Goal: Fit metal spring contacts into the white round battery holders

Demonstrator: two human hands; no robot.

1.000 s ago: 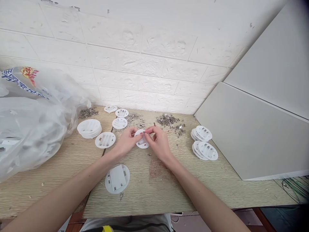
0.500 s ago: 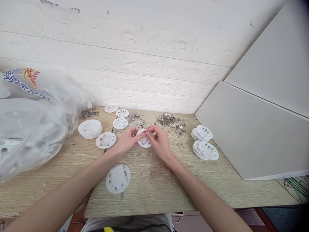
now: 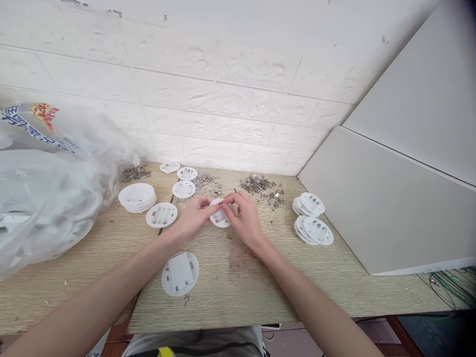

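Observation:
Over the middle of the table, my left hand (image 3: 197,214) grips a white round battery holder (image 3: 220,219) by its left edge, thumb on top. The disc is tilted toward me, with slots on its face. My right hand (image 3: 241,215) is closed at the disc's upper right; thumb and forefinger pinch a small metal contact (image 3: 221,203) at its rim. The fingertips partly hide this piece. A thin dark stick (image 3: 235,190) pokes out behind the right fingers; whether it is held I cannot tell. On the table below lies one loose metal piece (image 3: 230,237).
Piles of small metal pieces (image 3: 256,183) lie near the wall. White disc stacks stand left (image 3: 137,196) and right (image 3: 318,230). A disc with a square box (image 3: 181,273) lies in front. A plastic bag (image 3: 48,198) fills the left; a grey panel (image 3: 401,208) leans at right.
The whole view has shifted slightly. Both hands keep their grip on the disc, and the right fingertips have moved only a little at its rim.

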